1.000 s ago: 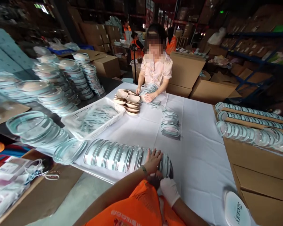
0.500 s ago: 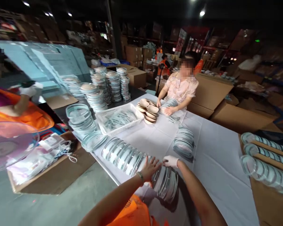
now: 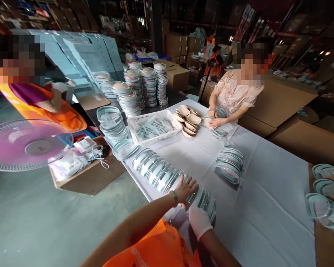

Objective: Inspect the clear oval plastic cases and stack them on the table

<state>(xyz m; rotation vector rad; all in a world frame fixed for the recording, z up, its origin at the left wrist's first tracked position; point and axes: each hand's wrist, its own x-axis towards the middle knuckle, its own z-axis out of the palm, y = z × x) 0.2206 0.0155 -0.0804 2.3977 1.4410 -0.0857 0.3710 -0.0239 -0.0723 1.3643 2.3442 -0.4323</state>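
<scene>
A long row of round, clear and pale-blue lid-like pieces (image 3: 156, 170) stands on edge along the table's near side. My left hand (image 3: 185, 191), bare with a bracelet at the wrist, lies across the top of the row, its fingers spread. In a white glove, my right hand (image 3: 199, 221) rests against the near side of the row's right end; its fingertips are hidden or blurred. A shorter group of similar pieces (image 3: 228, 165) leans together farther across the white table (image 3: 269, 200).
A white basket (image 3: 140, 142) of small clear packets stands beyond the row, next to beige bowls (image 3: 187, 120). Across the table a co-worker (image 3: 233, 92) handles similar pieces. Stacks (image 3: 119, 98) rise at the left. A pink fan (image 3: 19, 144) and a cardboard box (image 3: 91, 181) are left of the table.
My right hand has moved from the far side of the row to its near side. My left hand stays on top of the row. The view has shifted left and down.
</scene>
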